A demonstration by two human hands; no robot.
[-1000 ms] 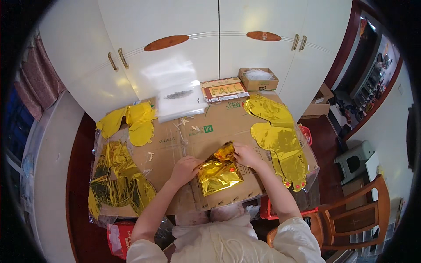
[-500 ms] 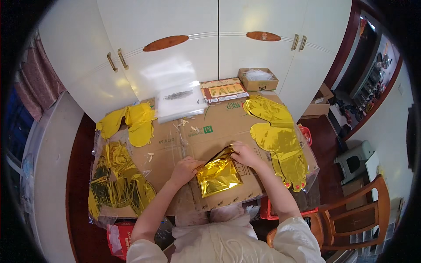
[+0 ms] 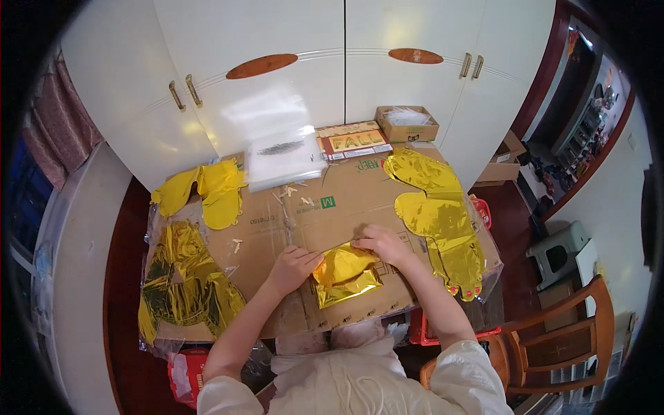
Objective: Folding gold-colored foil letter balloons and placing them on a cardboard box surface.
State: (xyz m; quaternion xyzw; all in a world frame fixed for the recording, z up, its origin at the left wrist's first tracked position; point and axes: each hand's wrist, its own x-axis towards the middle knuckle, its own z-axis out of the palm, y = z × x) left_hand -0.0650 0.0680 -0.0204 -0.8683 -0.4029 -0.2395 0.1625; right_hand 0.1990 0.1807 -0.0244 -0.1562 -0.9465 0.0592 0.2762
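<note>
A folded gold foil balloon (image 3: pixel 348 280) lies on the flattened cardboard (image 3: pixel 270 238) in front of me. My left hand (image 3: pixel 294 267) pinches its far left corner, fingers closed. At the far right corner, my right hand (image 3: pixel 380 244) grips the foil's top edge with bent fingers. The upper layer looks folded toward me, with the near part flat on the cardboard. Flat gold foil balloons (image 3: pixel 439 214) are piled to the right of my right hand. More gold foil balloons (image 3: pixel 183 273) are spread along the left side, with others (image 3: pixel 218 190) farther back.
A stack of clear plastic bags (image 3: pixel 283 167) stands at the back, beside a printed flat package (image 3: pixel 354 142). Behind them is a small carton (image 3: pixel 408 126) of translucent material. Small pale pieces (image 3: pixel 237 245) are scattered on the cardboard. A wooden chair (image 3: pixel 564 339) stands at right.
The raised far edge of the folded foil has come down toward me and flattened. My right hand has moved slightly left with it; my left hand stays at its corner.
</note>
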